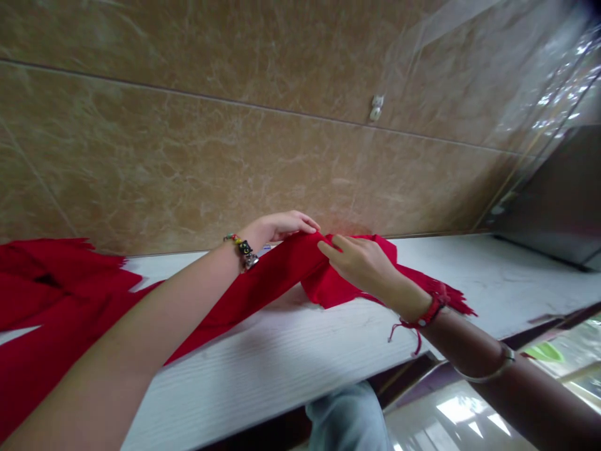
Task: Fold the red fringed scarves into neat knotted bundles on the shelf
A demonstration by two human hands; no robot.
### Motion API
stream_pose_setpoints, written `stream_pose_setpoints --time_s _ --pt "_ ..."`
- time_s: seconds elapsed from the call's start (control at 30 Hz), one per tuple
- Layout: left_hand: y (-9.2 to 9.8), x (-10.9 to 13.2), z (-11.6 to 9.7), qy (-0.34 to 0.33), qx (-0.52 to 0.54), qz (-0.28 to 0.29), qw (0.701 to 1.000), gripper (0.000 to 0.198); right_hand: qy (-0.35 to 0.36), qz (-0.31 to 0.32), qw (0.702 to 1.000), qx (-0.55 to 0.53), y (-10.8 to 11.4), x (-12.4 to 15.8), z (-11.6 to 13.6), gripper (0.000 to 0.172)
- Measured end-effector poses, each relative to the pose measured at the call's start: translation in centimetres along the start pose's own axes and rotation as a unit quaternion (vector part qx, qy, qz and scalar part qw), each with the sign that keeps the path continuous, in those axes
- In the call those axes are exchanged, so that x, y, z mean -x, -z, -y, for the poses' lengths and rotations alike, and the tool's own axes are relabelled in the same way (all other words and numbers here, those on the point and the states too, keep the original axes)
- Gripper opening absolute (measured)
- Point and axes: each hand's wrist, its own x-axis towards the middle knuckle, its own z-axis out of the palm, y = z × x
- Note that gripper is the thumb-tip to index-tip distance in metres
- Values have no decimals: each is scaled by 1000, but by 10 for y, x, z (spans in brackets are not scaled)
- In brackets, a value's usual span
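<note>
A long red cloth [263, 288] with ragged or fringed ends, like a scarf, stretches across a white wood-grain tabletop [244, 369]. Its middle is lifted off the surface. My left hand [288, 224] pinches the cloth's upper edge from the far side, fingers closed on it. Close beside it on the right, my right hand [364, 260] grips the same edge between thumb and fingers. Past my right hand the cloth drapes down onto the table, with a jagged end at the right. More of it lies bunched at the left, partly behind my left forearm.
A brown marbled tile wall [188, 156] rises behind the table, with a small white figure [376, 108] on it. A dark grey box-like object [554, 194] stands at the right end. My knee [350, 416] is below the front edge. Something light green [544, 352] shows at lower right.
</note>
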Motion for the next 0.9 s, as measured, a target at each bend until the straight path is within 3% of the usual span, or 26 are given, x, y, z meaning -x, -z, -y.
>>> stream_pose_setpoints --time_s 0.13,0.27,0.4,0.53,0.73,0.83,0.9 --pt "-20 -44 1 2 -23 18 1000 27 -5 62 998 -4 -18 24 -30 27" --pt "-41 -79 18 15 -53 38 998 28 5 107 994 -17 -51 50 -43 30" --pt "-58 -101 43 13 -78 49 996 29 35 132 990 -16 -81 69 -45 28" --pt "-66 -114 63 -6 -124 48 991 31 49 139 989 -24 -97 80 -45 29" --pt "-79 -110 66 -96 -212 13 973 35 38 156 986 -50 -102 88 -47 32" --pt "-91 -86 64 -131 -259 -50 956 40 11 174 981 -85 -100 87 -50 33" --pt "-98 -60 65 -151 -344 -113 920 39 -21 181 976 -120 -98 86 -52 32"
